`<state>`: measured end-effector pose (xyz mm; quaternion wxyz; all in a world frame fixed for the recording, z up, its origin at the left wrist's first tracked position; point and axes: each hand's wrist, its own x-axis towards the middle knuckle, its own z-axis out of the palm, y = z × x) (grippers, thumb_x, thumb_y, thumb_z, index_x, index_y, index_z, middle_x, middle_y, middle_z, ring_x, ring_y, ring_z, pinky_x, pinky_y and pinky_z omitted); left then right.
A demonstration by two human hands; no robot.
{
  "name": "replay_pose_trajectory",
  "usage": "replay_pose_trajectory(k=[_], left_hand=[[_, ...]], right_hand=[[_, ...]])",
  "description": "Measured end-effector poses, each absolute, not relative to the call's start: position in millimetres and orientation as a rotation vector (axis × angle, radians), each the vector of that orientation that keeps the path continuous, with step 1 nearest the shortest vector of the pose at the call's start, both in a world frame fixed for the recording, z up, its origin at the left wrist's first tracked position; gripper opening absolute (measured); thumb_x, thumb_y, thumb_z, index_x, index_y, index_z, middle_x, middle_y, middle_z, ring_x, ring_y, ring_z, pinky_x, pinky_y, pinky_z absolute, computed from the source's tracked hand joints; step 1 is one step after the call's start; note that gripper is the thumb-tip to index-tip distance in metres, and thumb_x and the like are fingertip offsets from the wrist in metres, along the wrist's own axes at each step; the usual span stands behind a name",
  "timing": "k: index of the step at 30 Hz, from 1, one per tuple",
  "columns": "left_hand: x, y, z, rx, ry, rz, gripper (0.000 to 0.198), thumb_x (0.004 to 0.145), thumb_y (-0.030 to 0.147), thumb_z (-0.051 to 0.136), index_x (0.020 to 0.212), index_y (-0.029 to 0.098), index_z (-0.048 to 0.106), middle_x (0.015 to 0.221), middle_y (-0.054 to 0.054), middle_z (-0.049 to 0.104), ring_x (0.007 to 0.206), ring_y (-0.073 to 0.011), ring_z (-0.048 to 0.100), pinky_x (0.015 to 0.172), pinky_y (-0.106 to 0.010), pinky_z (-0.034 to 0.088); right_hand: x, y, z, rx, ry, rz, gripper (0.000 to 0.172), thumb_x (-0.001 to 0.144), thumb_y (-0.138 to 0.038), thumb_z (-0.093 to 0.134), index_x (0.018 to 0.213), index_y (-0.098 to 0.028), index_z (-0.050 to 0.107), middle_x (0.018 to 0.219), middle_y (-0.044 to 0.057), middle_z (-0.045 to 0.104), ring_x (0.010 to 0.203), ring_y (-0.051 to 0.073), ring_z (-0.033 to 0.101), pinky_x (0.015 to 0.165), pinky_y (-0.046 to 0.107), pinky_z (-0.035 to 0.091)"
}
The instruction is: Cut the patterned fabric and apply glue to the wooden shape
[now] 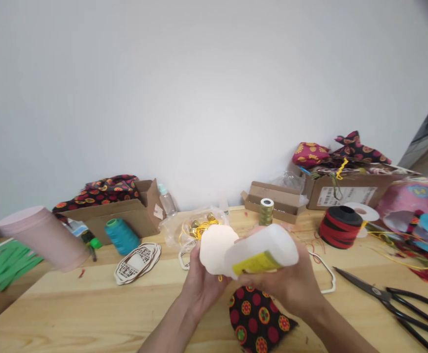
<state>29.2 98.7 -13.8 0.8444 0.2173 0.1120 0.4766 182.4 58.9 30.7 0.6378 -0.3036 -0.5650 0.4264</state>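
Observation:
My left hand (202, 289) is closed on a flat cream piece with a scalloped edge (216, 249), held up above the table. In my right hand (292, 289) is a white squeeze bottle with a yellow label (268, 247), tipped so its narrow end points left at the cream piece. The bottle's tip is hidden, and I cannot tell whether it touches the piece. Below my hands lies a dark patterned cloth piece (254, 321). Behind them sits a clear plastic bag with yellow cord (202, 225).
Black scissors (383, 294) lie at right, near a red and black ribbon roll (340, 228). Left are a teal thread cone (121, 238), cut-out wooden plaques (137, 263) and a pink cylinder (46, 240). Cardboard boxes (103, 223) and a gold thread spool (266, 213) stand by the wall.

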Motion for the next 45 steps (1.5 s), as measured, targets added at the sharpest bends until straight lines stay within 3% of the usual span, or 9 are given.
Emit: replay_pose_trajectory(k=[3, 10, 14, 17, 23, 28, 33, 37, 45], left_hand=[[21.1, 101.4, -10.2, 0.488, 0.156, 1.039, 0.032, 0.078, 0.040, 0.045, 0.100, 0.024, 0.063, 0.102, -0.004, 0.068, 0.095, -0.0200, 0.060, 0.083, -0.032, 0.044], [7.8, 105.0, -10.1, 0.622, -0.006, 1.148, 0.037, 0.077, 0.037, 0.043, 0.109, 0.026, 0.058, 0.115, -0.005, 0.061, 0.110, -0.0237, 0.050, 0.094, -0.038, 0.035], [4.4, 106.0, -9.5, 0.657, -0.067, 1.100, 0.043, 0.079, 0.042, 0.037, 0.114, 0.024, 0.055, 0.120, -0.006, 0.057, 0.114, -0.0255, 0.046, 0.095, -0.038, 0.033], [4.4, 106.2, -9.4, 0.684, -0.140, 1.060, 0.043, 0.077, 0.043, 0.038, 0.112, 0.025, 0.056, 0.122, -0.005, 0.055, 0.115, -0.0245, 0.045, 0.095, -0.035, 0.033], [17.0, 97.9, -14.7, 0.618, 0.000, 1.005, 0.035, 0.074, 0.038, 0.049, 0.106, 0.030, 0.059, 0.107, 0.001, 0.066, 0.103, -0.0185, 0.055, 0.092, -0.031, 0.037], [30.6, 89.6, -15.3, 0.623, 0.097, 0.966, 0.032, 0.074, 0.035, 0.054, 0.100, 0.022, 0.064, 0.098, -0.004, 0.070, 0.094, -0.0222, 0.060, 0.089, -0.033, 0.039], [34.4, 88.1, -13.8, 0.633, 0.133, 0.924, 0.027, 0.072, 0.033, 0.058, 0.093, 0.019, 0.068, 0.091, -0.004, 0.071, 0.088, -0.0208, 0.062, 0.088, -0.030, 0.040], [34.4, 87.4, -14.6, 0.617, 0.153, 0.921, 0.028, 0.071, 0.033, 0.059, 0.095, 0.022, 0.067, 0.095, -0.004, 0.070, 0.087, -0.0202, 0.062, 0.086, -0.031, 0.042], [34.3, 86.2, -14.4, 0.586, 0.174, 0.925, 0.027, 0.068, 0.032, 0.062, 0.093, 0.026, 0.067, 0.094, -0.002, 0.071, 0.096, -0.0228, 0.059, 0.095, -0.037, 0.035]], right_hand=[[184.0, 64.2, 29.4, -0.671, -1.007, 1.106, 0.029, 0.050, -0.015, 0.078, 0.075, -0.020, 0.066, 0.073, 0.000, 0.071, 0.065, 0.018, 0.065, 0.059, 0.024, 0.055], [184.2, 72.2, 29.1, -0.550, -0.697, 1.158, 0.044, 0.059, -0.023, 0.075, 0.100, -0.022, 0.059, 0.085, 0.003, 0.070, 0.081, 0.020, 0.064, 0.075, 0.030, 0.051], [182.1, 69.9, 24.2, -0.617, -0.682, 1.178, 0.054, 0.056, -0.024, 0.077, 0.105, -0.023, 0.054, 0.086, 0.003, 0.070, 0.080, 0.020, 0.064, 0.071, 0.027, 0.051], [178.8, 66.9, 21.1, -0.659, -0.721, 1.164, 0.048, 0.053, -0.020, 0.079, 0.095, -0.022, 0.057, 0.085, 0.002, 0.071, 0.080, 0.019, 0.065, 0.068, 0.024, 0.053], [169.4, 52.0, 27.9, -0.796, -0.836, 0.963, 0.047, 0.049, -0.018, 0.079, 0.091, -0.022, 0.058, 0.084, 0.003, 0.070, 0.077, 0.022, 0.066, 0.066, 0.028, 0.056], [165.8, 45.1, 32.0, -0.814, -0.983, 0.757, 0.042, 0.046, -0.016, 0.078, 0.084, -0.024, 0.061, 0.079, 0.002, 0.070, 0.089, 0.027, 0.061, 0.069, 0.035, 0.056], [169.8, 46.7, 34.4, -0.842, -1.054, 0.698, 0.035, 0.049, -0.017, 0.076, 0.081, -0.024, 0.063, 0.076, 0.000, 0.070, 0.075, 0.023, 0.064, 0.066, 0.032, 0.056], [173.9, 47.7, 39.7, -0.877, -0.973, 0.685, 0.033, 0.051, -0.019, 0.076, 0.081, -0.024, 0.063, 0.073, -0.001, 0.069, 0.062, 0.018, 0.064, 0.054, 0.025, 0.056], [174.2, 49.1, 43.5, -0.863, -0.944, 0.691, 0.030, 0.050, -0.018, 0.076, 0.076, -0.023, 0.064, 0.065, -0.002, 0.069, 0.055, 0.016, 0.063, 0.047, 0.023, 0.055]])
